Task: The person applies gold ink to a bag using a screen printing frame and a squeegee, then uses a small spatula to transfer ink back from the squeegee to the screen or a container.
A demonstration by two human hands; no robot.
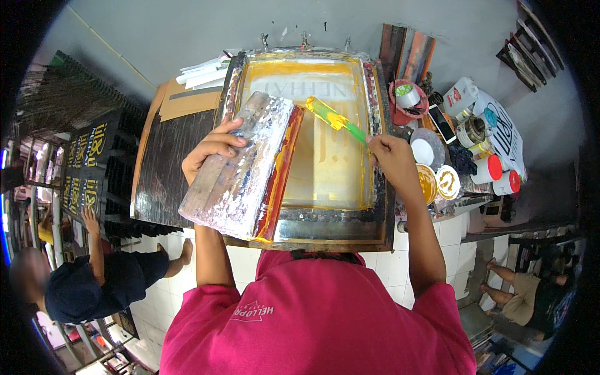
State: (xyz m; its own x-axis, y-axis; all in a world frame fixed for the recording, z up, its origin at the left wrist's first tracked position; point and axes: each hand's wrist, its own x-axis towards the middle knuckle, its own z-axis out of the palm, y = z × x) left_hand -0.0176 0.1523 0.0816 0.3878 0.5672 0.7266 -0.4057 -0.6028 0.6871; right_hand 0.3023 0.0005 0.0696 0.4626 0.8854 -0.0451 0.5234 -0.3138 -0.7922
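Observation:
My left hand [214,147] is closed around the paint-smeared wooden handle of a wide squeegee [240,172], tilted over the left part of a screen-printing frame [374,125]. Yellow ink coats part of the squeegee's reddish blade edge. In my right hand [392,159] is a green spatula [355,131], its far end covered in yellow ink. That end is close to the upper corner of the blade; whether they touch I cannot tell. Below both tools, the pale mesh [331,175] carries lettering and yellow ink along its borders. The squeegee hides the mesh's left side.
Right of the frame stand a tub of yellow ink [427,185], an ink-smeared white lid [447,182], red-capped jars [487,169], a phone [442,124] and a pink bucket [422,114]. Cardboard [187,108] lies left. People stand at far left [100,284] and right [525,290], beyond the table.

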